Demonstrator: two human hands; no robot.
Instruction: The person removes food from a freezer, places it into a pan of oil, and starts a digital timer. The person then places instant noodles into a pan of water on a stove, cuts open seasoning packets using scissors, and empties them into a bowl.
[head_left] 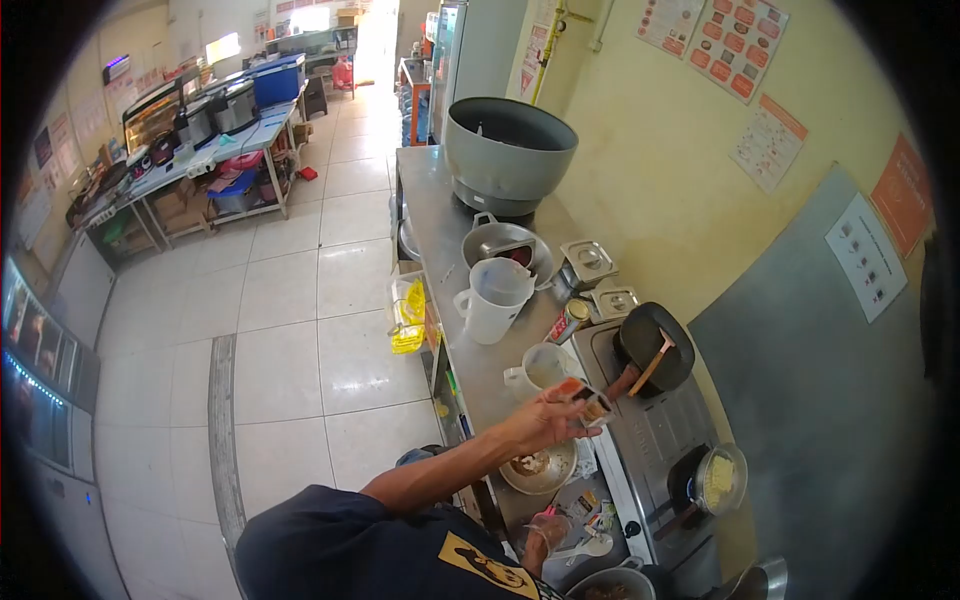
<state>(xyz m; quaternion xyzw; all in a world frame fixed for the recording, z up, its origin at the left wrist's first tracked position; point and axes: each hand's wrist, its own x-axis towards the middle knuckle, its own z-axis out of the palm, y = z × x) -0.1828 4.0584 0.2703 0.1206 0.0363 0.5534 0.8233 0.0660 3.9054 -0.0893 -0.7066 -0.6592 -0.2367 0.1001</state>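
Observation:
My left hand (548, 418) reaches across the counter, its fingers closed around a small container (592, 404) with orange and dark colouring; its exact kind is unclear. Beneath that hand sits a metal bowl (552, 478) with brown residue inside. Lower down, my right hand (543, 538), which seems to be in a clear plastic glove, is beside a pink-red handle (547, 512). Its fingers are partly hidden. Small torn packets (590, 505) and a white spoon (597, 546) lie close to it.
On the stove (640, 440), a small pan (738, 480) holds yellow noodles and a dark square pan (675, 345) bears a wooden spatula. Plastic jugs (495, 305), a metal pot (545, 262) and a large grey vessel (510, 160) line the counter. A pot (610, 580) stands at the bottom.

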